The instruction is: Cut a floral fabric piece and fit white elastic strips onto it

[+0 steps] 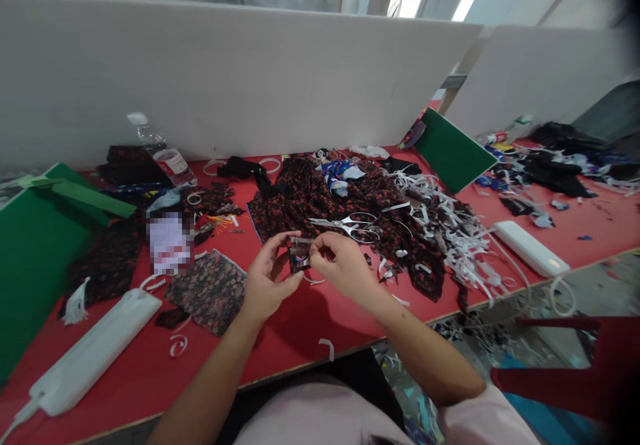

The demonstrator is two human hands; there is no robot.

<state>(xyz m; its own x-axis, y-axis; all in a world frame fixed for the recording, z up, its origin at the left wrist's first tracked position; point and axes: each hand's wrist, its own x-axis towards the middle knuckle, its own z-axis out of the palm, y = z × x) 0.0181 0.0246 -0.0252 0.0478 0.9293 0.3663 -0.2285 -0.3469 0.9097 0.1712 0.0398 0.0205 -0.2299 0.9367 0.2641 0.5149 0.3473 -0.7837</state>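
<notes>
A small dark scrap of patterned cloth (299, 254) sits pinched between both hands just above the red table (300, 338), in front of the person's chest and near the table's front edge. The left hand (265, 285) closes its thumb and forefinger on the scrap's left side, the other fingers curled loosely beneath; the right hand (340, 265) grips the right side with its fingertips drawn narrow on the upper edge, so each hand is shut on the same piece. Whether something thin and pale, such as a band of elastic, lies along the scrap I cannot tell; it is too small. The step in hand looks like folding or lining up the little piece by fingertip work, and the next move, as I judge it, calls for a steady pinch on one side while the other fingers shift along the edge without letting the cloth slip. Just beyond the hands a pair of scissors (350, 225) lies on a big heap of dark floral fabric (310, 198), untouched. To the right spreads a tangle of white strips (460, 238); to the left lies a flat floral panel (210, 291), a long white device (90, 358) and, farther back, a plastic bottle (160, 151) near the grey partition (225, 78).
</notes>
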